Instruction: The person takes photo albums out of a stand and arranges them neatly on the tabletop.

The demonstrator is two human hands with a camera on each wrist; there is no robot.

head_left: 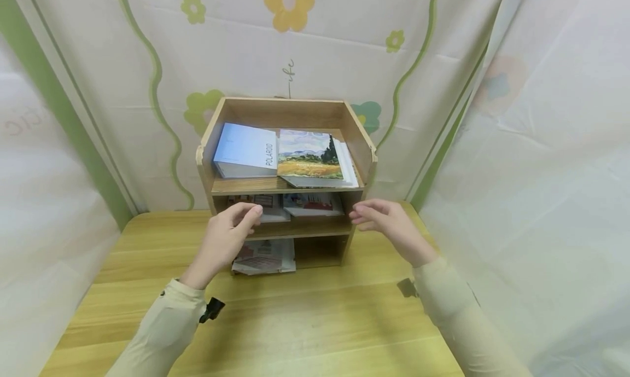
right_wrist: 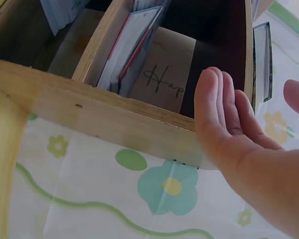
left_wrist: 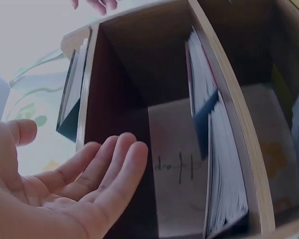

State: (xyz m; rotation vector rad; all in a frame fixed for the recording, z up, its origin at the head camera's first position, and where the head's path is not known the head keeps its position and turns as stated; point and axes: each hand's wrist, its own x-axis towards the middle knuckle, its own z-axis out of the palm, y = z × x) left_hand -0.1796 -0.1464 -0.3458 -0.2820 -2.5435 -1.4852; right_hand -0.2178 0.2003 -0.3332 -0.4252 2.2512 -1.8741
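A small wooden shelf (head_left: 290,106) with three levels stands before me. My left hand (head_left: 226,232) is raised in front of its left side, fingers relaxed and holding nothing. Opposite it, my right hand (head_left: 389,224) hovers by the right side, likewise holding nothing, its fingers loosely bent. On the top level lie a blue POLAROID album (head_left: 246,147) and a landscape-painting book (head_left: 310,155) over other thin books. Two books sit on the middle level, the left one partly behind my left hand, the right-hand book (head_left: 312,202) with its page edges facing out in the left wrist view.
The bottom level holds a worn, printed flat item (head_left: 266,256) at its left. Under the shelf is a yellow wood-grain table (head_left: 295,322). A white flowered curtain (head_left: 320,54) hangs close behind, with white sheets on both sides.
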